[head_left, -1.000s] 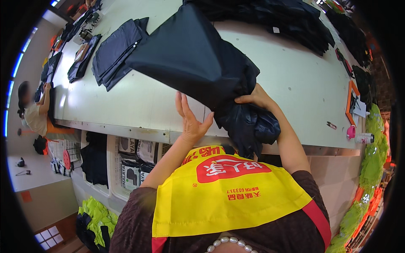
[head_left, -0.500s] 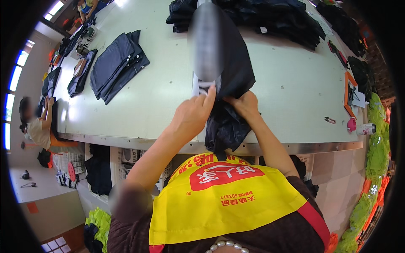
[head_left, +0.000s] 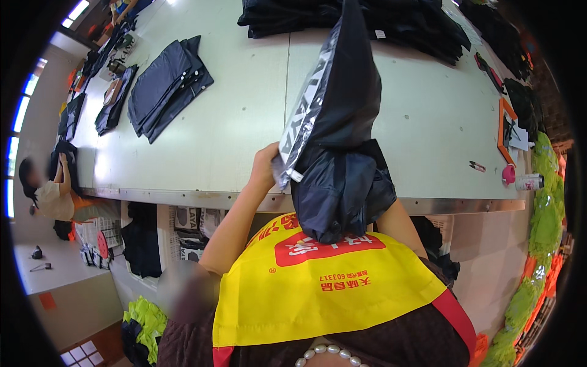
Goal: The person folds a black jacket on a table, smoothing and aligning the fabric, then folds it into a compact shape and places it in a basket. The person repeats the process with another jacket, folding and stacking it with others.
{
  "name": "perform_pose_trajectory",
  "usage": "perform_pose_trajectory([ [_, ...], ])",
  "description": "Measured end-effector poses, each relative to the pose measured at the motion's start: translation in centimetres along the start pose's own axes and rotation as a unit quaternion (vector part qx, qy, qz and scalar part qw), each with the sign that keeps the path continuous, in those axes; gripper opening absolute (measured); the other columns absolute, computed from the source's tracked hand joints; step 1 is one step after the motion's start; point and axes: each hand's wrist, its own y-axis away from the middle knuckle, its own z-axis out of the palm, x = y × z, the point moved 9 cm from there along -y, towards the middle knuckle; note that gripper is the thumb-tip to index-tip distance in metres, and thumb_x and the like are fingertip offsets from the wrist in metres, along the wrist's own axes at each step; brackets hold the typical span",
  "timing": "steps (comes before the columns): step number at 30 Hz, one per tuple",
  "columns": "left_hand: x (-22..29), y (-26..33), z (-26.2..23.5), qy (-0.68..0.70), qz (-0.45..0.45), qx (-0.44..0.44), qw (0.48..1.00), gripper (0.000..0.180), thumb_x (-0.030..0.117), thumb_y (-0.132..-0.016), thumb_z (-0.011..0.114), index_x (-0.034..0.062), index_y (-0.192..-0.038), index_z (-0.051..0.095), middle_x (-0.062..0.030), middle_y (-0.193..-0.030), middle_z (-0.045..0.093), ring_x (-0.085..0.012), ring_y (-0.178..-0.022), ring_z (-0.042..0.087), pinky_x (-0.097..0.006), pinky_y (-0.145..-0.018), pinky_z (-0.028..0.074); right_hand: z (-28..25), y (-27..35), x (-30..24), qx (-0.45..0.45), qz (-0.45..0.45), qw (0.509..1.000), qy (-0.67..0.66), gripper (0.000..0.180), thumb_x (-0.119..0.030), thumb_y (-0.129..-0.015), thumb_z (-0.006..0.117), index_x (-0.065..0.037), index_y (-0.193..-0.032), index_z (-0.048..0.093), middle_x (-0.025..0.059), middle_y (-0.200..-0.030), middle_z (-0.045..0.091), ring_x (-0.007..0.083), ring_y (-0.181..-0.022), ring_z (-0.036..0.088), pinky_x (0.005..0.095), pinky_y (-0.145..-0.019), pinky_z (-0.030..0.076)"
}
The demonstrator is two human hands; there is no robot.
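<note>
A black folded garment (head_left: 348,92) stands upright before me, with a clear plastic bag (head_left: 309,104) bearing white print along its left side. Its lower part, a loose bunch of black fabric (head_left: 342,189), hangs over the table's near edge against my yellow apron (head_left: 293,306). My left hand (head_left: 265,164) is closed on the bag's left edge, close to a small white tag (head_left: 295,175). My right forearm (head_left: 400,226) reaches up behind the bunched fabric, which hides my right hand and its fingers. How far the garment sits inside the bag I cannot tell.
On the pale table (head_left: 238,140) lie a fanned stack of black garments (head_left: 168,88) at left and a large black pile (head_left: 391,27) at the far side. An orange frame (head_left: 504,131) and a pink-and-white bottle (head_left: 529,181) are at right. A seated person (head_left: 52,196) works at far left.
The bag and garment have turned, showing the printed side. The bunched fabric has come toward me and spread wider. My left hand moved down and left; my right hand went out of sight behind the fabric.
</note>
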Motion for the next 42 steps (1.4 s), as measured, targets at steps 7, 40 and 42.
perform_pose_trajectory([
  [7,2.1,6.8,6.4,-0.539,0.158,-0.118,0.819,0.026,0.033,-0.078,0.06,0.0078,-0.071,0.063,-0.0186,-0.069,0.062,-0.0364,-0.065,0.06,-0.043,-0.06,0.047,-2.1,-2.9,-0.4,0.081,-0.034,0.996,0.032,0.039,-0.021,-0.085,0.052,0.002,-0.117,0.054,0.0163,-0.124,0.054,0.0265,-0.113,0.052,0.0334,-0.095,0.041],
  [40,-0.5,-0.5,11.4,-0.105,0.07,-0.128,0.984,0.018,0.017,-0.087,0.054,0.0011,-0.095,0.058,-0.0084,-0.072,0.063,-0.0165,-0.062,0.061,-0.029,-0.059,0.048,1.3,-2.1,-8.8,0.053,-0.15,0.836,0.526,0.073,-0.024,-0.07,0.072,0.002,-0.13,0.039,0.0233,-0.127,0.043,0.0404,-0.122,0.038,0.0464,-0.105,0.027],
  [42,0.1,0.3,11.7,-0.066,0.065,-0.13,0.987,0.017,0.015,-0.086,0.056,0.001,-0.096,0.058,-0.0089,-0.073,0.063,-0.0163,-0.062,0.061,-0.029,-0.059,0.048,1.4,-2.1,-7.9,0.056,-0.18,0.816,0.546,0.083,-0.021,-0.058,0.078,-0.005,-0.13,0.041,0.0187,-0.122,0.047,0.0357,-0.119,0.041,0.0444,-0.098,0.032],
])
